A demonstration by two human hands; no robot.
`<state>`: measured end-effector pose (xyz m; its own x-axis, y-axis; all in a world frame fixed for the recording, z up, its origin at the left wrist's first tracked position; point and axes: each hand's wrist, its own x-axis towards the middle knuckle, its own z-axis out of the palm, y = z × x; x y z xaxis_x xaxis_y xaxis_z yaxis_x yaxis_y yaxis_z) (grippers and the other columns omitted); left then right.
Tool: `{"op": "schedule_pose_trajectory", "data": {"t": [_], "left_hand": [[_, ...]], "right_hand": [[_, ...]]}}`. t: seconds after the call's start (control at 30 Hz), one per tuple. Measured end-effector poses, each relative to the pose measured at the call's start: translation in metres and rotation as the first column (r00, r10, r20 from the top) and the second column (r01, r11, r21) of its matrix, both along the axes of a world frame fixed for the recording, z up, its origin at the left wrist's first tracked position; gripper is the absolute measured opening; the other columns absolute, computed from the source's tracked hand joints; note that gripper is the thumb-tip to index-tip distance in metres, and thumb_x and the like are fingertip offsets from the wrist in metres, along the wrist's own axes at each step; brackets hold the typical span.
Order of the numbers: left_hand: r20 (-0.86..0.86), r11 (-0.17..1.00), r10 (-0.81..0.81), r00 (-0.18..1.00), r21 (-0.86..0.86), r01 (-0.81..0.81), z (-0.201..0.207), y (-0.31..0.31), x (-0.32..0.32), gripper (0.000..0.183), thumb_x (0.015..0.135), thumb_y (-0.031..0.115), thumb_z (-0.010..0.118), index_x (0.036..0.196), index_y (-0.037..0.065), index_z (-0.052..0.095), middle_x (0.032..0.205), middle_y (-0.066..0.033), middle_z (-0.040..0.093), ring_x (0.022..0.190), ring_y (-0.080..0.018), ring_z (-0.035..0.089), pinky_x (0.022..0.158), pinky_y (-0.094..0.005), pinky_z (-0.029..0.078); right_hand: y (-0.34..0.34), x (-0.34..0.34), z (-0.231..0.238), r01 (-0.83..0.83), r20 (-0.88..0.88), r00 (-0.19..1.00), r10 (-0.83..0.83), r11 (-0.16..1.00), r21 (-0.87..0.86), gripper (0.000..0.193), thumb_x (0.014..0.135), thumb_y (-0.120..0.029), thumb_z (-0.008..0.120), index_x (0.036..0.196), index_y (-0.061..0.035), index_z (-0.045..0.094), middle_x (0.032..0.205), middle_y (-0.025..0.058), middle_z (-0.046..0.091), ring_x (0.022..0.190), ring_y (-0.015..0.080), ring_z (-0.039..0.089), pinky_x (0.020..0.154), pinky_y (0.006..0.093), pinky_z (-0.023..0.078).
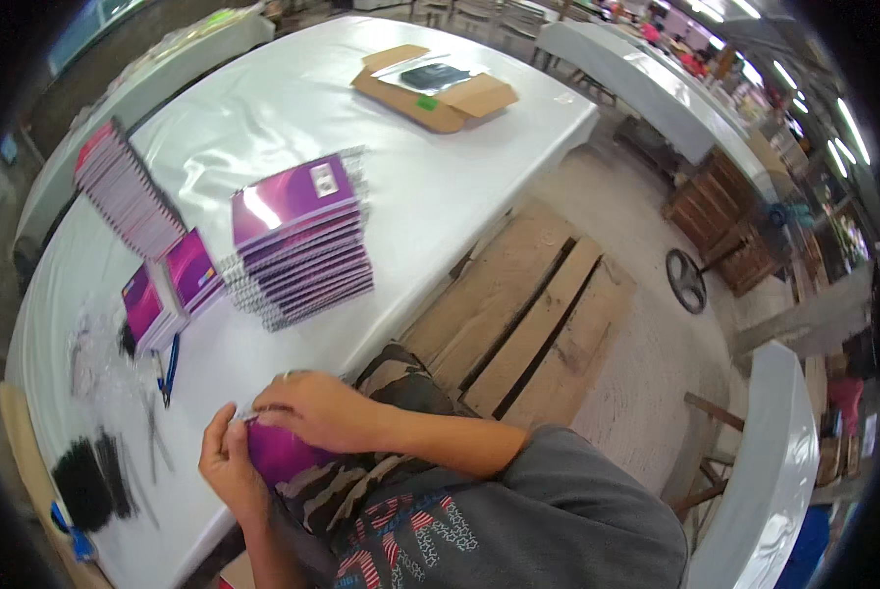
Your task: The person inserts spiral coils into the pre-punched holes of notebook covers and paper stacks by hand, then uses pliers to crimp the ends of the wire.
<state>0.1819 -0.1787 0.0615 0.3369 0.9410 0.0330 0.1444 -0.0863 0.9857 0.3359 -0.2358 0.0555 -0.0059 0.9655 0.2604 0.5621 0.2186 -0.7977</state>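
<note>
Notebook (285, 454), glossy and purple, lies against the camouflage-patterned lap (400, 378), under the right hand (307, 407) and beside the left hand (229, 461), whose thumb and fingers pinch its upper corner; the right's curled fingers meet there, hold unclear. Wire-bound purple books (288, 208) stack unevenly on smooth white sheeting (415, 191).

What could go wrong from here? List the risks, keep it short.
The purple notebook, held at the lap rather than on the table, might slip from the left hand and right hand. The stack of notebooks sits unevenly and could slide if bumped. The black strips lie loose and might scatter.
</note>
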Motion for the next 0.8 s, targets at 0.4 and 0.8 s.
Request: {"op": "schedule_pose_trajectory", "data": {"t": [0.4,0.8], "left_hand": [[0.159,0.979,-0.149,0.976,-0.113,0.168,-0.014,0.001,0.003,0.024,0.088,0.013,0.058,0.106,-0.001,0.062,0.091,-0.0027,0.058,0.086,-0.0089,0.052,0.077,-0.0209,0.04],[0.377,0.953,-0.161,0.912,-0.182,0.244,-0.022,-0.003,-0.002,0.023,0.088,0.014,0.06,0.107,0.0,0.063,0.088,0.0015,0.056,0.084,-0.005,0.051,0.074,-0.0187,0.041]], "right_hand": [[-0.008,0.001,0.015,0.177,-0.287,0.938,-0.195,0.98,-0.088,0.02,0.081,-0.015,0.062,0.096,-0.0014,0.062,0.085,0.0139,0.065,0.078,0.0275,0.062,0.068,0.0339,0.048],[-0.009,-0.005,0.016,0.171,-0.392,0.89,-0.235,0.967,-0.19,0.011,0.076,-0.005,0.067,0.087,-0.0018,0.066,0.081,0.0094,0.062,0.073,0.0181,0.059,0.067,0.0285,0.046]]}}
